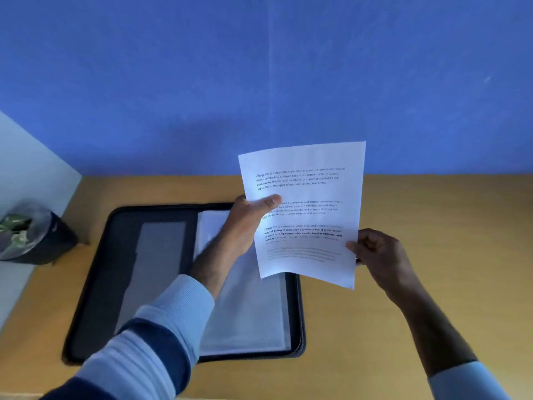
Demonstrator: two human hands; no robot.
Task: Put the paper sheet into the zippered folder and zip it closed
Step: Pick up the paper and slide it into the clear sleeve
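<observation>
Both hands held the sheet [305, 215] up: the left hand [248, 223] pinched its left edge, the right hand [377, 255] its lower right edge. It hung above the folder [161, 278], which lay open on the desk [432, 226].

One head-worn camera looks forward and down (close over the arms) at a desk [432, 226].

Both hands, left hand [248, 223] and right hand [380, 255], hold a printed paper sheet [305, 209] above the open zippered folder [121, 272] lying on the wooden surface [418, 215].
</observation>
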